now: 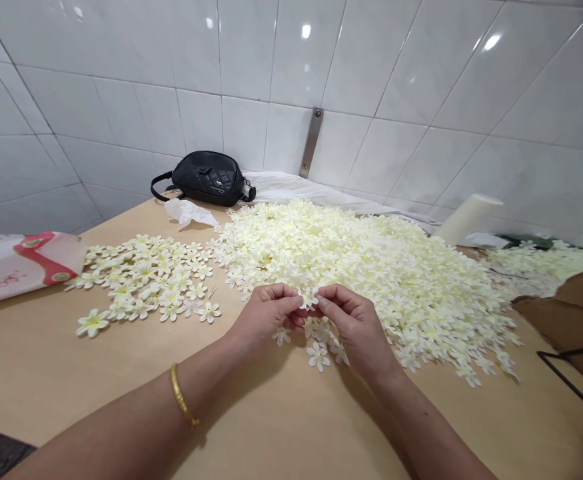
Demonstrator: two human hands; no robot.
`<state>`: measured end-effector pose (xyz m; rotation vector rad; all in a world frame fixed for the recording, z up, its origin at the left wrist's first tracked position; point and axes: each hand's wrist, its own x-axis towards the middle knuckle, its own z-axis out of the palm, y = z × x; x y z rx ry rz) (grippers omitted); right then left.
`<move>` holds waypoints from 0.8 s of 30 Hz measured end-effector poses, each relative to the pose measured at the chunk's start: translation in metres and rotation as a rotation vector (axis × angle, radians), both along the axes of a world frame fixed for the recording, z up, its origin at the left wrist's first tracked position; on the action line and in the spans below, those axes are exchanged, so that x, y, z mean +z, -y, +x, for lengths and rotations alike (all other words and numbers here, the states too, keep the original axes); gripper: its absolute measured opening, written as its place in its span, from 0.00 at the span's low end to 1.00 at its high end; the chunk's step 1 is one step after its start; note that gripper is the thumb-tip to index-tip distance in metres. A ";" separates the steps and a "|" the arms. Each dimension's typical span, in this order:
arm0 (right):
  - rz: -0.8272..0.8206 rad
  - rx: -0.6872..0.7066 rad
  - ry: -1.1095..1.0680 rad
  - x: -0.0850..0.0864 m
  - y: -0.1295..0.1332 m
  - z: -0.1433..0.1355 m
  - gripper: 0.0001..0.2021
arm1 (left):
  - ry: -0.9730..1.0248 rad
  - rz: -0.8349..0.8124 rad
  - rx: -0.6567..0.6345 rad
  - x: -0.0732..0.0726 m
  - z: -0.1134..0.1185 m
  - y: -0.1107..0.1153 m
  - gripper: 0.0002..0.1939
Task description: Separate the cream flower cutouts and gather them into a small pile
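Note:
Both hands meet at the middle of the view, just in front of a large heap of pale yellow-white artificial flowers (361, 260). My left hand (274, 313) pinches the left side of a small white flower (308, 299) between thumb and fingers. On its right side, my right hand (354, 320) pinches the same flower. A few loose blossoms (318, 357) lie on the table below and between the hands. To the left, a smaller group of flowers (144, 273) is spread flat, with yellow centres showing on some.
The wooden table (251, 427) holds a black bag (208, 177), a crumpled tissue (190, 213) and a red-and-white package (26, 267). A white roll (468, 219) stands tilted behind the heap. Brown cardboard (576, 320) and a black metal frame (566, 383) are at right.

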<state>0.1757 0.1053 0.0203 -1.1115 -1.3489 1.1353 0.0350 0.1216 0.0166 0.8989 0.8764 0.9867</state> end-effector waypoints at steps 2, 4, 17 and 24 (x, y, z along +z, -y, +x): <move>-0.012 -0.027 -0.038 0.000 -0.001 0.001 0.06 | -0.027 0.009 0.021 0.000 0.000 -0.001 0.08; -0.028 -0.075 -0.071 0.000 -0.003 0.002 0.06 | -0.039 0.024 0.044 0.000 -0.001 -0.001 0.08; -0.089 -0.066 -0.198 -0.001 -0.005 0.003 0.07 | -0.010 0.086 0.098 0.001 -0.004 -0.002 0.07; -0.046 -0.149 -0.337 -0.003 -0.010 0.009 0.06 | -0.081 0.062 0.208 0.001 -0.007 -0.006 0.07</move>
